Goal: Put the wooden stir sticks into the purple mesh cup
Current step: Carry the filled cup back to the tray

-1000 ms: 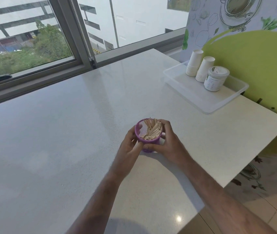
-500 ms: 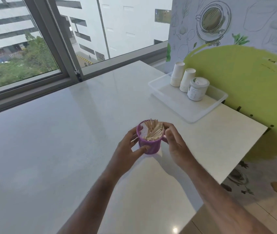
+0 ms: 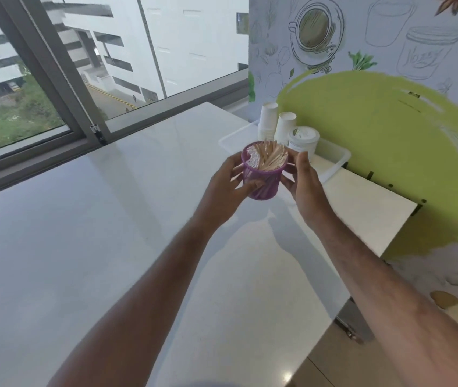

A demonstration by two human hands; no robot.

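The purple mesh cup (image 3: 263,180) is held up in the air above the white table (image 3: 88,247), roughly upright. A bundle of wooden stir sticks (image 3: 271,157) fills it and leans to the right, tips showing above the rim. My left hand (image 3: 226,191) grips the cup's left side, thumb across its front. My right hand (image 3: 304,183) is at the cup's right side with fingers spread; whether it presses on the mesh I cannot tell.
A clear plastic tray (image 3: 334,160) sits at the table's far right corner, holding two stacks of white paper cups (image 3: 275,125) and a white lidded tub (image 3: 303,139). A window runs along the far edge. The green painted wall stands to the right.
The cup has been lifted off the table and carried up and away from me, toward the tray. My right hand has loosened from the cup's side. The camera has tilted up and right.
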